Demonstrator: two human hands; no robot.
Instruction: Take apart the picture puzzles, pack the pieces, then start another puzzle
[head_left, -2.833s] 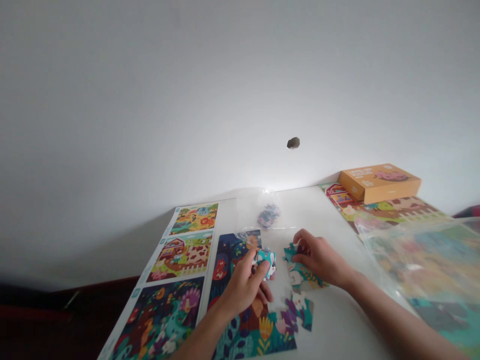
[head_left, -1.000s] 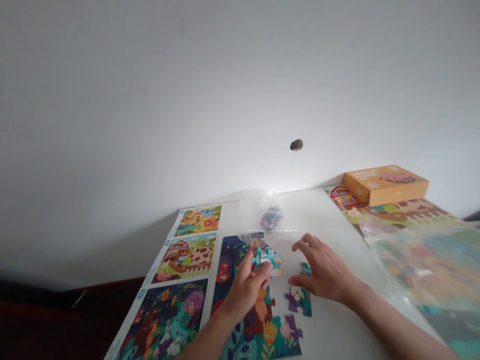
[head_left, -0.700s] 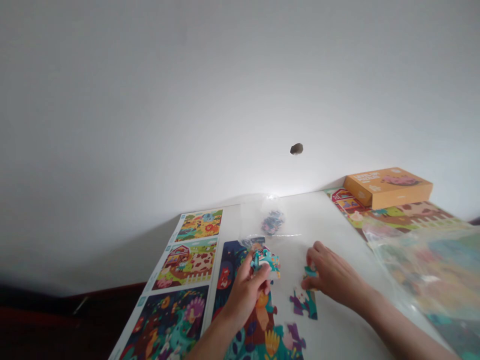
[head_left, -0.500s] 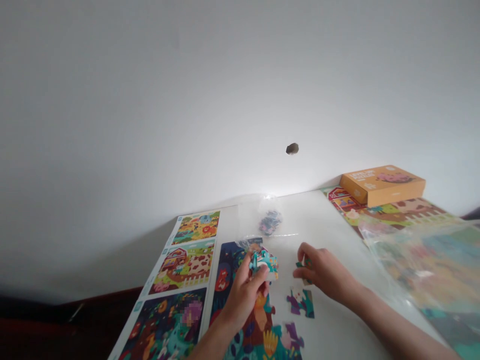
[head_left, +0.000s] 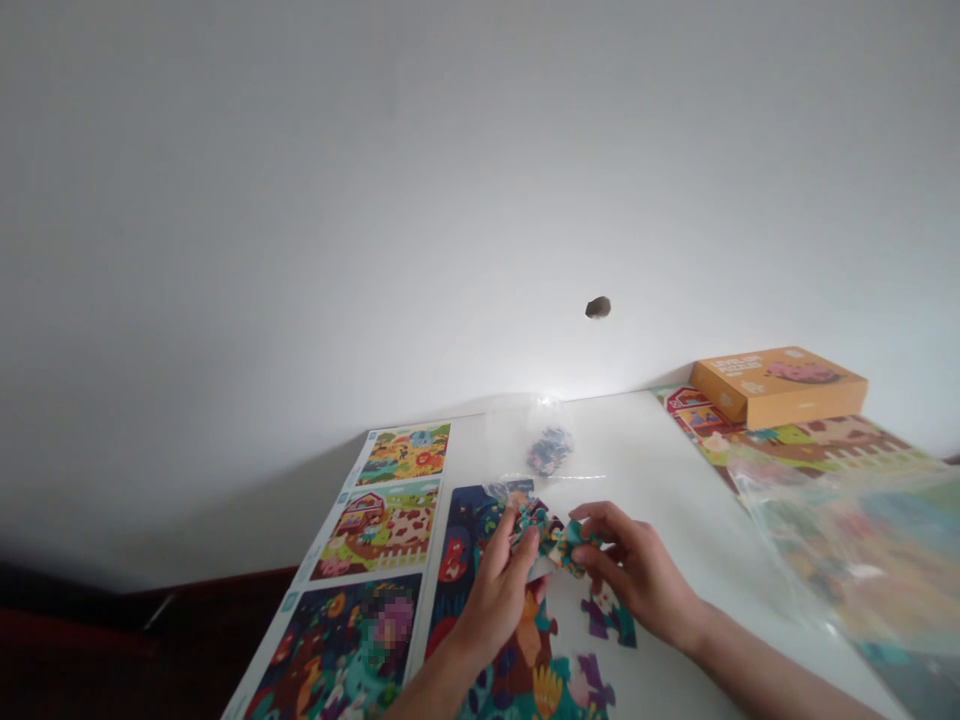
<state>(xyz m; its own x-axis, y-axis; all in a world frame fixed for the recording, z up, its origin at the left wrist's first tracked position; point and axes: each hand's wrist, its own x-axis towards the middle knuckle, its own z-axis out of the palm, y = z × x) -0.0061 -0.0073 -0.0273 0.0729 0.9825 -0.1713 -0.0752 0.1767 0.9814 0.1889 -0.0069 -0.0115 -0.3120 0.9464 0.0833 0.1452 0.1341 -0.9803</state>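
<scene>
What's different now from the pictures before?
The right hand took a teal puzzle piece off the white table and brought it left, over to the pieces in the left hand. The left hand kept its hold. The orange box and the clear bag stayed put.

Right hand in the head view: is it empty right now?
No, the right hand pinches a teal puzzle piece close to the pieces held in the left hand.
</scene>
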